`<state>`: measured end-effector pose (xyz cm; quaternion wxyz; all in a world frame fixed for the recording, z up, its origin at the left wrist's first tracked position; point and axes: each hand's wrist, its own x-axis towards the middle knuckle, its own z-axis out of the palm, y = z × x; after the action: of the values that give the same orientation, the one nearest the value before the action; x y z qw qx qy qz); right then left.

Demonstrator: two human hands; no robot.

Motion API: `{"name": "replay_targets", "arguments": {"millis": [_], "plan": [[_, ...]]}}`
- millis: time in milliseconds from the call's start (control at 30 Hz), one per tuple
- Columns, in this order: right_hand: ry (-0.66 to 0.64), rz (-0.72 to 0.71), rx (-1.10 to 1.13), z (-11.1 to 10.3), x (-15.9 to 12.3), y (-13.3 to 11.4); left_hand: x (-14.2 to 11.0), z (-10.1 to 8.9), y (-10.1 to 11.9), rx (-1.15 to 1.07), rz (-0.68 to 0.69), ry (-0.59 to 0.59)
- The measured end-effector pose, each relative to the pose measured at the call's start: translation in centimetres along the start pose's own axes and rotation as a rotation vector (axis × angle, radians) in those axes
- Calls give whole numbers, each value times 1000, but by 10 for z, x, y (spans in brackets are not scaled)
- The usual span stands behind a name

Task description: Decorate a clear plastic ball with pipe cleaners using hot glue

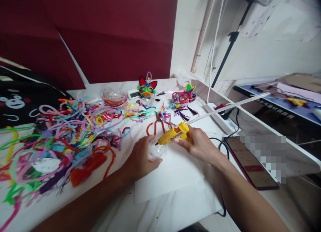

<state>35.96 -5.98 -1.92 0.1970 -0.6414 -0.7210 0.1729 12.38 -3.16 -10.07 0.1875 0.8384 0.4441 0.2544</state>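
My left hand (140,158) is curled around a small clear plastic ball (155,151) resting on a white sheet of paper (175,182). My right hand (199,143) grips a yellow hot glue gun (173,134) with a long white glue stick poking out of its back. The gun's nozzle points down and left, touching or nearly touching the top of the ball. Red-handled pliers (157,125) lie just beyond the gun.
A big heap of coloured pipe cleaners (65,138) covers the left of the white table. Two finished pipe-cleaner figures (146,88) (184,96), a clear bowl (114,96) and a small clock stand at the back. A power strip (222,120), cables and a phone (250,161) lie to the right.
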Motion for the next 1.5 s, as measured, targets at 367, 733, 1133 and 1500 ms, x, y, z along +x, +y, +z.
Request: {"name": "replay_targets", "arguments": {"millis": [367,733,1133,1500], "plan": [[34,-51,-44,1,-1,1,0,0,0,8,8,1],[18,-78,-49,1,0,3,1,-1,1,6,12,-7],[-12,-71,47,2,0,4,1,1,1,8,35,24],[0,-66,133,2,1,9,2,2,0,14,58,50]]}}
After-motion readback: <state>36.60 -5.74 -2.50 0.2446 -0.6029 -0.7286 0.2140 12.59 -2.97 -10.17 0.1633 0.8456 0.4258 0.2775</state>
